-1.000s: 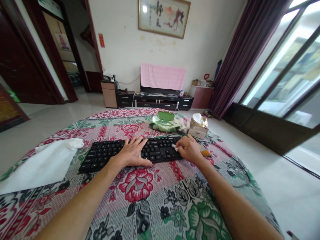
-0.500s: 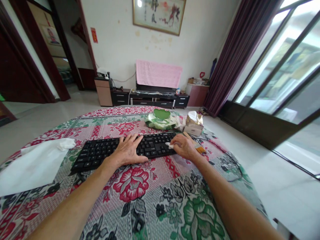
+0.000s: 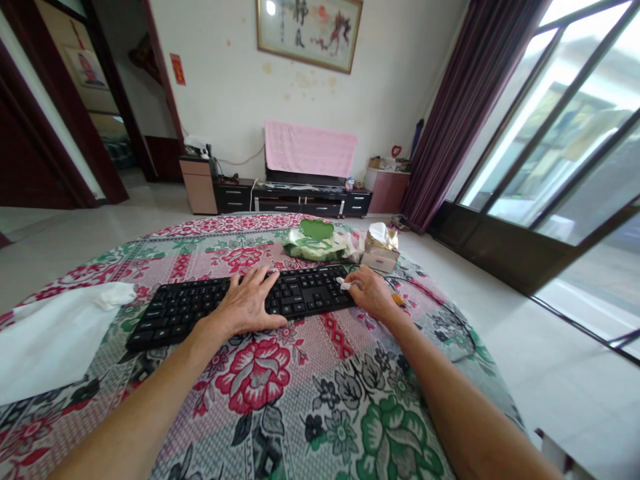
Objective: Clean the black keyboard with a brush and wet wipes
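A black keyboard lies slantwise on the flowered tablecloth. My left hand rests spread over its middle keys, thumb along the near edge. At the number pad end, my right hand pinches a small white wipe against the keys. Part of the wipe is hidden by the fingers. Just right of that hand, a brush shows only its yellowish bristles; the rest is behind the hand.
Behind the keyboard sit a green-lidded wipes pack and a tissue box. A white cloth lies at the left. A black cable runs off to the right. The round table's edge curves around.
My right hand has shifted slightly up the number pad with the wipe, covering more of the brush. My left hand stays on the keyboard. The whole view has swung a little to the right.
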`<state>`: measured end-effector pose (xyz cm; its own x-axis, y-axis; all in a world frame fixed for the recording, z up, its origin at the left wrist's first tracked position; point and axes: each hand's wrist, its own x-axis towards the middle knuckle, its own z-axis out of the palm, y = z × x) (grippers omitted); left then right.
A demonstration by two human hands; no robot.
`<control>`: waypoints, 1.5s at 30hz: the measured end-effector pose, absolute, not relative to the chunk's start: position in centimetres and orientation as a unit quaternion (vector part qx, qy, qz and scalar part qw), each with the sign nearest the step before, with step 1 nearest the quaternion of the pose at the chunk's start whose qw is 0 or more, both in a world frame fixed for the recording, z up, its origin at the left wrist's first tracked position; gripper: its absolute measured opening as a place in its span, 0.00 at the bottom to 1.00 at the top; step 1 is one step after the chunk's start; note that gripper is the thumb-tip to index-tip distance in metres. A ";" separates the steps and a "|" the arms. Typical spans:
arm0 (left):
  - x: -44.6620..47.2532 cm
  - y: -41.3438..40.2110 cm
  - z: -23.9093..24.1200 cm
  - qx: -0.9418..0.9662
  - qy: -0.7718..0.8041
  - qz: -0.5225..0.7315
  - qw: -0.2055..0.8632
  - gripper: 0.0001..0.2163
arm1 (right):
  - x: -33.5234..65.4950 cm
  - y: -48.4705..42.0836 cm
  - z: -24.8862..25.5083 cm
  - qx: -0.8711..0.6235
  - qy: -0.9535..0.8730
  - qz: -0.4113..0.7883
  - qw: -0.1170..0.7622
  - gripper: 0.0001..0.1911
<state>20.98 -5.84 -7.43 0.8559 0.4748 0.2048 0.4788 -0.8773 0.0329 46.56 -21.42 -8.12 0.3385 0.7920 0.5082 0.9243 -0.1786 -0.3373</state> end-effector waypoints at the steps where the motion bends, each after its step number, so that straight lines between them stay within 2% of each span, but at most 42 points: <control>1: 21.2 -6.2 -7.3 -0.966 -0.233 -0.113 0.018 0.43 | 46.4 -21.4 -8.1 -0.742 -0.583 -0.100 0.316 0.13; 5: 21.9 -7.7 -7.0 -0.978 -0.170 -0.117 0.020 0.31 | 46.1 -21.5 -7.7 -0.686 -0.653 -0.057 0.316 0.11; 10: 22.2 -8.8 -7.1 -0.981 -0.150 -0.120 0.006 0.24 | 46.6 -22.1 -7.2 -0.747 -0.609 -0.066 0.257 0.10; 15: 23.9 -10.0 -6.8 -0.981 -0.089 -0.173 0.000 0.19 | 46.3 -21.8 -7.4 -0.686 -0.656 -0.051 0.311 0.11; 18: 25.6 -10.7 -6.5 -0.984 -0.053 -0.170 -0.003 0.15 | 46.3 -21.6 -7.6 -0.675 -0.672 -0.045 0.301 0.11; 22: 26.9 -10.8 -6.8 -0.988 -0.045 -0.151 -0.003 0.13 | 47.1 -22.0 -7.5 -0.725 -0.632 -0.060 0.267 0.09; 28: 26.3 -10.1 -8.1 -0.980 -0.047 -0.192 -0.017 0.13 | 48.9 -22.8 -7.4 -0.810 -0.549 -0.072 0.192 0.10; 30: 26.1 -10.1 -8.3 -0.980 -0.046 -0.192 -0.021 0.13 | 49.2 -22.7 -7.4 -0.811 -0.534 -0.086 0.220 0.10; 34: 26.3 -10.2 -8.1 -0.977 -0.051 -0.202 -0.048 0.11 | 48.0 -22.0 -7.2 -0.753 -0.562 -0.092 0.330 0.12; 38: 26.7 -10.2 -7.8 -0.962 -0.075 -0.244 -0.099 0.12 | 45.0 -20.6 -7.2 -0.705 -0.584 -0.056 0.399 0.09; 42: 27.0 -10.2 -7.9 -0.934 -0.102 -0.302 -0.161 0.14 | 42.0 -19.1 -7.6 -0.697 -0.499 0.069 0.510 0.09; 45: 27.2 -10.0 -8.0 -0.911 -0.107 -0.351 -0.186 0.21 | 40.3 -18.6 -7.3 -0.648 -0.438 0.194 0.593 0.12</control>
<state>27.23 -10.04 -8.05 0.7308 0.3264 0.5995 0.0647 -0.9074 0.4152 40.28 -18.59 -7.31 0.5414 0.7973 0.2670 0.3368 0.0853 -0.9377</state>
